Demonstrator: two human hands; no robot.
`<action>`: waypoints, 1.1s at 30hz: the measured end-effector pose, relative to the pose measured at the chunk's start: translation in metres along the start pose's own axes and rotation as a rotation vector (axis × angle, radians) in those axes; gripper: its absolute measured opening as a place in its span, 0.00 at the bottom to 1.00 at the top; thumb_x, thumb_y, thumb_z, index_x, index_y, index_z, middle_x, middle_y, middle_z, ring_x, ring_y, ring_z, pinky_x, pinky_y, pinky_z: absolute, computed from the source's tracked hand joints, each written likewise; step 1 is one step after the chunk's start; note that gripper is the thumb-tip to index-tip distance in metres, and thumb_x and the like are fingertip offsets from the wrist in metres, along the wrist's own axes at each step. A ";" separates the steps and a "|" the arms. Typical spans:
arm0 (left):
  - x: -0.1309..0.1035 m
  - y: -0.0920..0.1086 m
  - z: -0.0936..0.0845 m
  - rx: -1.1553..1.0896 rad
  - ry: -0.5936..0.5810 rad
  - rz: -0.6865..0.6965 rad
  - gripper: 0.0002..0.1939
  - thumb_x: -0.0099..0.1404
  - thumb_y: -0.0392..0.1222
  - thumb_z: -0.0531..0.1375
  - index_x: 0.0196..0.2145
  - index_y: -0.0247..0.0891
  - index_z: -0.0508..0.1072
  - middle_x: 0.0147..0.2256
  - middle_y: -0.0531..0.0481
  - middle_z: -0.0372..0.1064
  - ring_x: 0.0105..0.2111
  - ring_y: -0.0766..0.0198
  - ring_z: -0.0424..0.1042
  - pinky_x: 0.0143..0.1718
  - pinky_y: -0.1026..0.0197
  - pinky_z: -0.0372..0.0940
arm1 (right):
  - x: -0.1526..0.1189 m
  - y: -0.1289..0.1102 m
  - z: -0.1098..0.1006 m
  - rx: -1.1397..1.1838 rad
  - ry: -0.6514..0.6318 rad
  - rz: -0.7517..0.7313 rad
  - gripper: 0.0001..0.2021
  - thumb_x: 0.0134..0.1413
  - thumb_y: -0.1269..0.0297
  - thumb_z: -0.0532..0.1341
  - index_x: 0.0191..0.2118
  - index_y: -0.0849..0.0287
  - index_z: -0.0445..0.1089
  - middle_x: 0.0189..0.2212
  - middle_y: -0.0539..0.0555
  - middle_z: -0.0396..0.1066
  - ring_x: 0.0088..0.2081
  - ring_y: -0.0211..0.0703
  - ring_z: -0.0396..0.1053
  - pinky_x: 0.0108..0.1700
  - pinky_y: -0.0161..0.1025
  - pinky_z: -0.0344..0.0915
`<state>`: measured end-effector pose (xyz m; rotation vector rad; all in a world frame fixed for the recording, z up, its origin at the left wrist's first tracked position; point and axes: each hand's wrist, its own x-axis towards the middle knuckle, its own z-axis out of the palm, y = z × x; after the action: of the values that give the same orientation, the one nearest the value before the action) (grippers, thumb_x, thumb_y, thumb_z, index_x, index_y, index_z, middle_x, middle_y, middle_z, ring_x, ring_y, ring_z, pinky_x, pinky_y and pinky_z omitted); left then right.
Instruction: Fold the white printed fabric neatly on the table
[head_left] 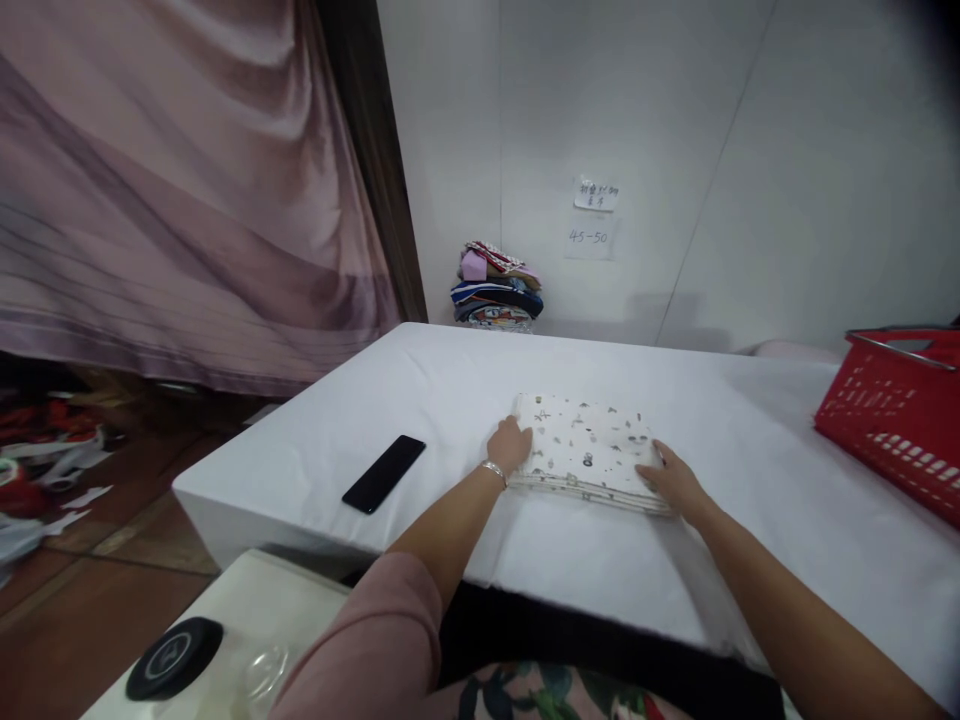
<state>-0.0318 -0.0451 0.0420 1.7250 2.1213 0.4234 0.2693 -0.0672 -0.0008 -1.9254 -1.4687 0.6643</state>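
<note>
Left hand and right hand clasp opposite sides of a folded, rectangular white printed cloth on a white-covered worktop.

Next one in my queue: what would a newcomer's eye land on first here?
Probably the red basket at the right edge of the picture, or the large pinkish drape filling the upper left. Next comes the folded pale cloth with small printed motifs, on the white table between the left grip and right grip. The black phone also stands out, lying on the table left of the cloth.
</note>
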 end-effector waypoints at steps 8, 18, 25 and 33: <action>-0.052 -0.005 0.025 -0.144 -0.070 0.143 0.24 0.61 0.55 0.53 0.51 0.41 0.61 0.45 0.45 0.71 0.44 0.55 0.70 0.42 0.57 0.64 | 0.026 0.027 -0.042 -0.273 0.039 -0.014 0.33 0.46 0.57 0.59 0.58 0.67 0.61 0.45 0.64 0.71 0.46 0.57 0.70 0.47 0.49 0.65; -0.067 -0.009 0.025 -0.268 -0.047 0.108 0.23 0.61 0.50 0.54 0.53 0.42 0.61 0.45 0.47 0.70 0.43 0.56 0.70 0.40 0.59 0.63 | -0.053 -0.044 0.009 -0.323 -0.108 -0.538 0.26 0.59 0.50 0.47 0.59 0.56 0.61 0.60 0.56 0.59 0.61 0.50 0.55 0.60 0.48 0.54; -0.043 -0.012 0.020 -0.313 -0.047 0.104 0.24 0.59 0.51 0.57 0.51 0.38 0.65 0.49 0.43 0.68 0.46 0.55 0.68 0.44 0.59 0.62 | -0.090 -0.039 0.053 -0.532 -0.297 -0.920 0.28 0.59 0.52 0.51 0.63 0.55 0.53 0.64 0.57 0.50 0.64 0.51 0.45 0.63 0.58 0.43; 0.019 -0.012 0.014 -0.296 0.087 0.149 0.22 0.63 0.39 0.51 0.55 0.35 0.65 0.54 0.41 0.63 0.52 0.58 0.64 0.53 0.59 0.58 | -0.101 -0.066 0.051 -0.494 -0.317 -0.870 0.27 0.59 0.56 0.50 0.63 0.54 0.53 0.63 0.56 0.51 0.64 0.49 0.46 0.63 0.57 0.44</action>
<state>-0.0389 -0.0287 0.0227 1.7212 1.8785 0.8236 0.1644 -0.1432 0.0146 -1.2731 -2.6062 0.1991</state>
